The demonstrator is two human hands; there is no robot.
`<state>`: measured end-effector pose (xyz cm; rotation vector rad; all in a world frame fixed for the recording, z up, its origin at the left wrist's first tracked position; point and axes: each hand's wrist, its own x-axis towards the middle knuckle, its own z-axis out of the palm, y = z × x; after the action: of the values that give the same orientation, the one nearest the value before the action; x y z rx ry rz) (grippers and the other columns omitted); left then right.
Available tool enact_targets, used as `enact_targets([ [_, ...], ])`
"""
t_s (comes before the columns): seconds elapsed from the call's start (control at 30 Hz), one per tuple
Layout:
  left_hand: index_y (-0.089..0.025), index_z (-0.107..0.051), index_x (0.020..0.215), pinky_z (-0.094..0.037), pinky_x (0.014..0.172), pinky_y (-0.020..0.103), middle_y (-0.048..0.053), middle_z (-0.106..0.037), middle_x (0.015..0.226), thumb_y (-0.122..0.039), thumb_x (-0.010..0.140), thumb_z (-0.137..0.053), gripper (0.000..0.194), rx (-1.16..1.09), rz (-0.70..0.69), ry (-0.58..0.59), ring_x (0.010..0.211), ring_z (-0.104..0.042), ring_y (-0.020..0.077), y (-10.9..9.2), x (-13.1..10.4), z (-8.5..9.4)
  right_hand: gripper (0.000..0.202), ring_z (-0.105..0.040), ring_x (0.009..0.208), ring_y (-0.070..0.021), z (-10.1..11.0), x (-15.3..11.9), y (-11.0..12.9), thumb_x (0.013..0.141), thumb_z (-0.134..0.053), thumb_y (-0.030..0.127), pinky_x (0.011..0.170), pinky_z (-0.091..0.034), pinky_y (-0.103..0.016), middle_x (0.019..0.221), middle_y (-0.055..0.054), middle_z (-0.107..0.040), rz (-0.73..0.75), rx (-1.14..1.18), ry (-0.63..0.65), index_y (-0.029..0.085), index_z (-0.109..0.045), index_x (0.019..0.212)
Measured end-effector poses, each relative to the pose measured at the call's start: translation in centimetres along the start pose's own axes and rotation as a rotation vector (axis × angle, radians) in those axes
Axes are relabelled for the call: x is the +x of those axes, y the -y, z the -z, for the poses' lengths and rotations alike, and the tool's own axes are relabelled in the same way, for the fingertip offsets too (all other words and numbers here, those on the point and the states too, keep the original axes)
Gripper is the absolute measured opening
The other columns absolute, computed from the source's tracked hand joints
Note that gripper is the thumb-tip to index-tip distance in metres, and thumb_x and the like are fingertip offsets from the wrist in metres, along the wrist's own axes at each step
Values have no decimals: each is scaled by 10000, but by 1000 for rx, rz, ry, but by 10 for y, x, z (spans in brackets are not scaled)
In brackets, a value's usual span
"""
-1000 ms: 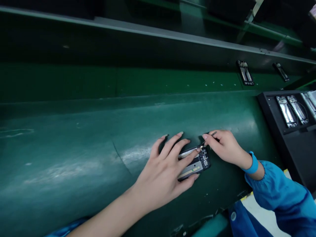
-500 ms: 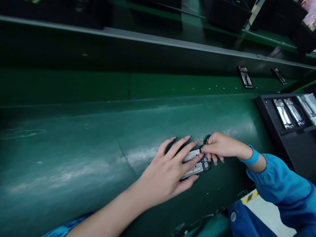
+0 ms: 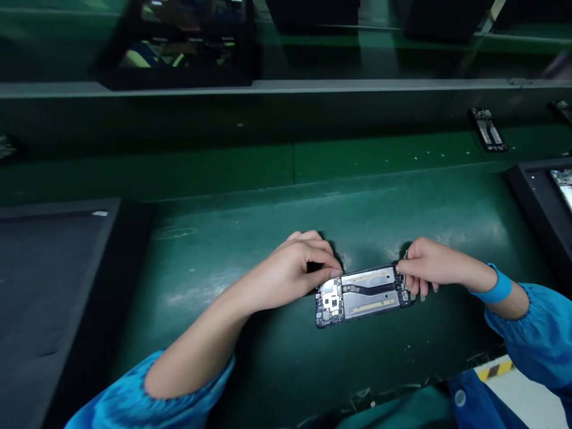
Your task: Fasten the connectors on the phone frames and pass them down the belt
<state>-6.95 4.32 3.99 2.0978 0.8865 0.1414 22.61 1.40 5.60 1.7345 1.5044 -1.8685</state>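
Note:
An opened phone body (image 3: 370,293) lies flat on the green work surface, its circuit board at the left end and a black flex cable along its middle. My left hand (image 3: 304,265) is at its upper left edge, thumb and forefinger pinched together; anything between them is too small to tell. At the phone's right end, my right hand (image 3: 424,268) is closed, with its fingertips against the upper corner. A small dark piece shows beside those fingers, but its kind is unclear.
A black tray (image 3: 134,238) stands on the left. Another black tray (image 3: 525,185) at the right holds phone parts. Along the back ledge lies another opened phone body (image 3: 488,130), with further parts at both ends. A dark screen (image 3: 187,53) is above the ledge.
My left hand has lifted off the phone body, where it lay spread, and now pinches at its upper left edge. My right hand stays at the right end. The view has swung left.

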Motion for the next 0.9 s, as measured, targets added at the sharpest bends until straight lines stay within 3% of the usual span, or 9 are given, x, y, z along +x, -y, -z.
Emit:
enact_targets([
  [0.23,-276,-792,896,-376,947,390,10,-746,914,-387,972,-591,242,-9,1,-3,915,-586,201,-7,2,-5,315,-682,490,-166,0,5,-10,841,-516,219,349,-427,-159,611,-107,-716,31,15,7,128,-708,608],
  [0.67,-256,-780,883,-367,946,386,9,-745,926,-297,957,-601,198,23,-58,34,946,-576,209,-12,15,-7,311,-673,489,-148,-2,2,-2,844,-518,188,387,-477,-161,614,-100,-718,5,23,-49,122,-689,593],
  [0.9,-236,-760,823,-354,891,381,5,-738,883,-166,917,-555,237,102,-123,35,925,-578,207,-39,53,-21,333,-651,464,-127,-3,1,2,858,-506,167,380,-473,-153,582,-83,-702,9,31,-60,127,-677,576],
])
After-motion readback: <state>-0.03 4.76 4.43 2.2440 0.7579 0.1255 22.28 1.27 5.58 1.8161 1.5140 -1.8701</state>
